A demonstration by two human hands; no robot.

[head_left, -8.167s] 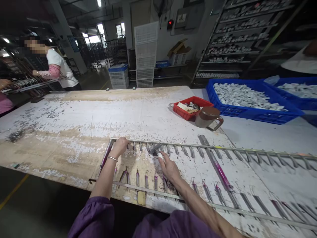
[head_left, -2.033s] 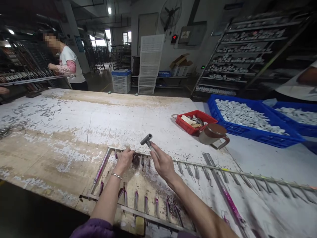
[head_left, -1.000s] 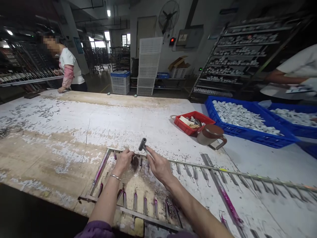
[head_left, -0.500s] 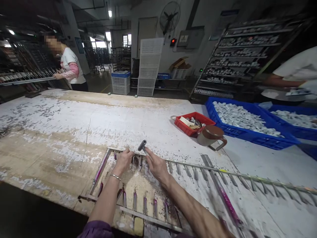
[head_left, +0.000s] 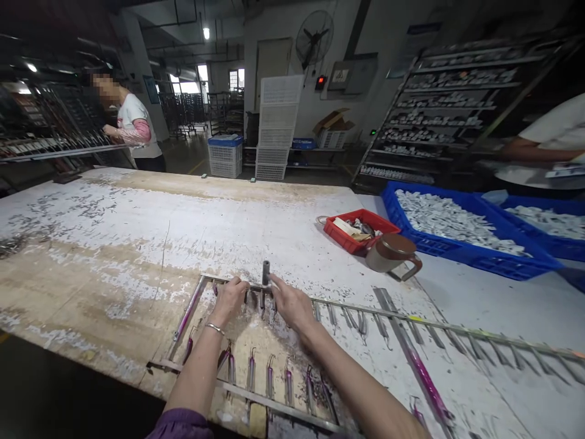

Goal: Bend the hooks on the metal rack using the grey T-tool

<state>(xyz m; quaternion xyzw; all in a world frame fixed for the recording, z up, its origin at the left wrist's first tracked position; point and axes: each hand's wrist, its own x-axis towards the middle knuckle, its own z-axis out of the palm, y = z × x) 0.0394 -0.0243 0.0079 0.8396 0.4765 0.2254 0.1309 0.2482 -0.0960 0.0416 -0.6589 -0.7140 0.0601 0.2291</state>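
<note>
Presently we have both hands at the far rail of a metal frame [head_left: 274, 405] lying flat on the worktop [head_left: 205, 213]. Our right hand [head_left: 291, 306] is closed around a hammer [head_left: 265, 274], its grey head standing roughly upright by the far rail; we cannot tell whether it touches. Just to its left, our left hand [head_left: 230, 300] has its fingertips drawn together at that rail, though we cannot see whether they pinch anything. The two hands are near each other but apart. Small hooks [head_left: 262, 302] line both rails, and a purple crossbar [head_left: 427, 381] spans the frame to our right. Beyond it sit a brown-lidded mug [head_left: 388, 253], a red basket [head_left: 343, 238] and a blue crate [head_left: 461, 255] of pale pieces. One co-worker [head_left: 136, 125] stands beyond the worktop at left, another [head_left: 555, 137] at right, behind the crates.
</note>
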